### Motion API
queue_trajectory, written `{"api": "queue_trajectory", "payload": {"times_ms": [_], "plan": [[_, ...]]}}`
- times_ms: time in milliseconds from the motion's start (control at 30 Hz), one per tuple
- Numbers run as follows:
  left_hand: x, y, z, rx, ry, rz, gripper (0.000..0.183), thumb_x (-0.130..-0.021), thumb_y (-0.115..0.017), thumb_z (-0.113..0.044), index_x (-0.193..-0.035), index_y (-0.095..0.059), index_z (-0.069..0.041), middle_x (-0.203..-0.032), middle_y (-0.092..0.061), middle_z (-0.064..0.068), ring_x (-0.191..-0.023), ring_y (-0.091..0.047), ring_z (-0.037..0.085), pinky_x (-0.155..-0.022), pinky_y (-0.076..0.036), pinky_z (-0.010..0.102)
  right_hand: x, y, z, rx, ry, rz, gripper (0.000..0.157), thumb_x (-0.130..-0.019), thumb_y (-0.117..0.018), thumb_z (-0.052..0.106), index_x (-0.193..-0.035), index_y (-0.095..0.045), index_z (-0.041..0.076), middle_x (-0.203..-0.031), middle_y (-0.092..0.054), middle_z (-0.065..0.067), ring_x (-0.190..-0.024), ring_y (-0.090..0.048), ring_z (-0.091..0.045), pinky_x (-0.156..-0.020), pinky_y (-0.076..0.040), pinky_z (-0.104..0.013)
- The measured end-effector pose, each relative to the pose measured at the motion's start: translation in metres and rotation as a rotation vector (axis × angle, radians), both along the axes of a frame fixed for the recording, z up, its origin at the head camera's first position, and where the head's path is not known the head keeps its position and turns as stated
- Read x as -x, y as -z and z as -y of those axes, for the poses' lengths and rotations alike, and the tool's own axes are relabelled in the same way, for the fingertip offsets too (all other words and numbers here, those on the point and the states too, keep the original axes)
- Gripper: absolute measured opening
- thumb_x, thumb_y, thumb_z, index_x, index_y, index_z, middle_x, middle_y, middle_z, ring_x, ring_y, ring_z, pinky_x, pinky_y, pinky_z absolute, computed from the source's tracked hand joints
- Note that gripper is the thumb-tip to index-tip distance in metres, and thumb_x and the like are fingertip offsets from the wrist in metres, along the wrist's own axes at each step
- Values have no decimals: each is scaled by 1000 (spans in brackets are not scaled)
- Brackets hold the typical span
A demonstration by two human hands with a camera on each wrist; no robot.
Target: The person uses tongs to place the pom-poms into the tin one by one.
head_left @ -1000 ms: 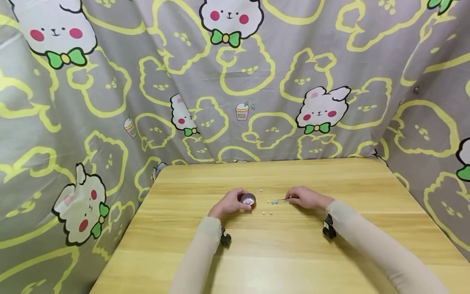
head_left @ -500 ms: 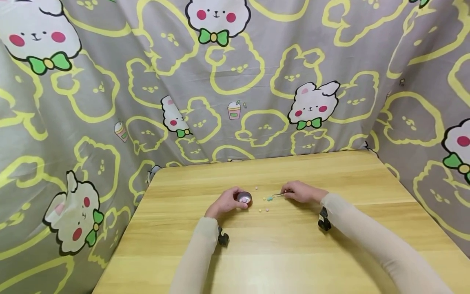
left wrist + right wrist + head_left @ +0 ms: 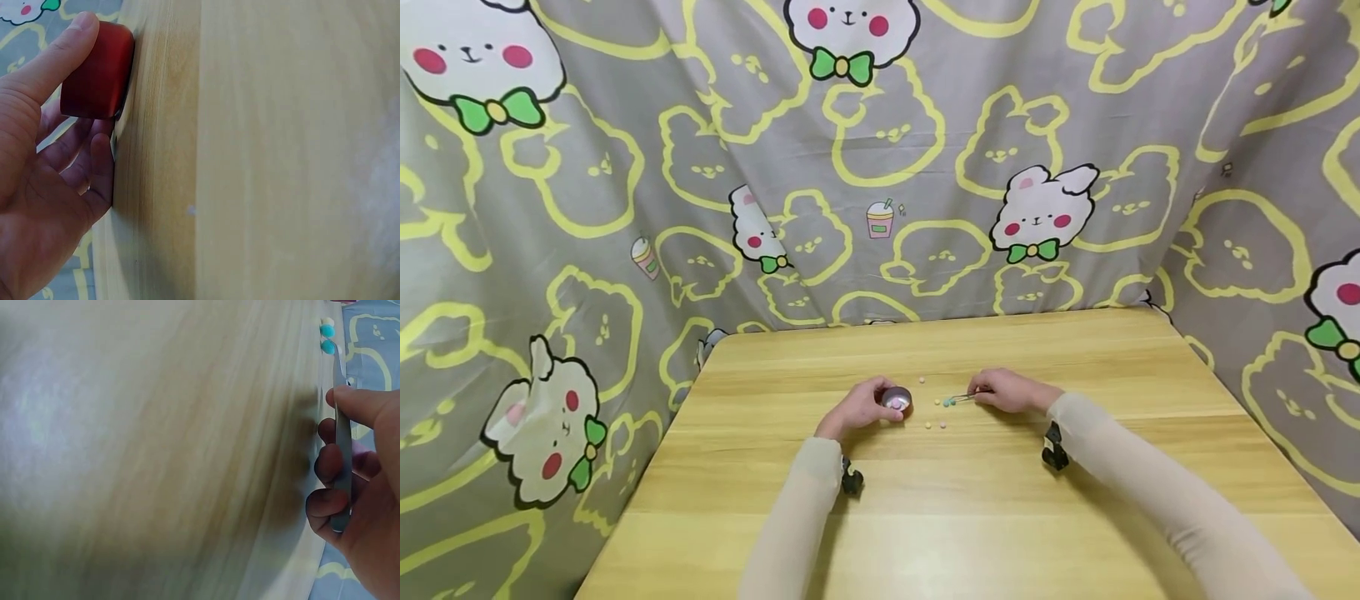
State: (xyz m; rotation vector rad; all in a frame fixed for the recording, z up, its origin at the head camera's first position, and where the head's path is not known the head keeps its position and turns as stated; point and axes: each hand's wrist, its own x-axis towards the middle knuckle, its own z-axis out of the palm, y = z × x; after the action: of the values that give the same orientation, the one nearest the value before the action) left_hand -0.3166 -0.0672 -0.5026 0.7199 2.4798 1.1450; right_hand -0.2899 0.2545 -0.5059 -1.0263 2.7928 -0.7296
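Observation:
My left hand (image 3: 857,406) holds a small round cup (image 3: 897,399), silvery inside and glossy red outside in the left wrist view. A pink bead (image 3: 897,403) lies in the cup. My right hand (image 3: 1011,390) grips metal tweezers (image 3: 342,456), thumb on one side and curled fingers on the other. Their tips are at two teal beads (image 3: 327,347) on the table; whether they pinch one I cannot tell. Close by lie a yellow bead (image 3: 937,402), another yellow bead (image 3: 928,425), a pink bead (image 3: 943,425) and a pale pink bead (image 3: 922,380).
Both hands are over a light wooden table (image 3: 955,525), whose far edge meets a grey curtain (image 3: 925,275) with cartoon animals. The curtain also hangs along the left and right sides. A black wrist device (image 3: 1055,447) sits below the right cuff, another black device (image 3: 852,477) below the left.
The head view has turned slightly, so table and hands appear further left. Both hands keep their holds on cup and tweezers, and the tweezer tips stay by the teal beads.

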Motion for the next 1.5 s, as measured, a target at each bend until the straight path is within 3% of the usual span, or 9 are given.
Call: {"api": "queue_trajectory", "payload": {"times_ms": [367,700,900,1233,1500], "plan": [[3,-6,6,-7,9,-12,47,-74,-82,-20,-113,-60,-8,-104,-61,2,-97,-54,18,-88,-42,37,4,-2,3,7,13,-37,10,-92,-60,11,-98,-67,8,-93,-62,-3,-88,-58,-20,-79,-46,-41],[-4,2,5,6,20,7,49,-73,-82,-22,-114,-59,-9,-104,-60,1,-95,-54,17,-88,-42,35,-6,6,-3,-4,29,0,11,-92,-60,12,-100,-67,9,-92,-60,1,-85,-57,-16,-76,-46,-38],[-3,2,4,-13,20,-3,47,-74,-82,-22,-114,-59,-8,-104,-60,2,-95,-54,18,-87,-42,36,-5,7,-5,9,50,9,13,-94,-59,14,-102,-67,10,-93,-59,2,-86,-56,-15,-76,-46,-38],[1,-3,2,-5,14,-23,47,-74,-82,-22,-113,-60,-9,-103,-60,1,-95,-54,17,-87,-42,36,-3,0,-8,13,38,-32,11,-93,-60,12,-101,-67,10,-93,-60,1,-85,-57,-16,-76,-46,-39],[-3,-2,1,13,6,-16,47,-74,-82,-22,-113,-60,-9,-103,-61,0,-95,-54,17,-87,-42,36,-3,3,-11,22,-1,-41,12,-93,-58,10,-101,-67,8,-94,-62,-2,-89,-59,-20,-78,-46,-42]]}}
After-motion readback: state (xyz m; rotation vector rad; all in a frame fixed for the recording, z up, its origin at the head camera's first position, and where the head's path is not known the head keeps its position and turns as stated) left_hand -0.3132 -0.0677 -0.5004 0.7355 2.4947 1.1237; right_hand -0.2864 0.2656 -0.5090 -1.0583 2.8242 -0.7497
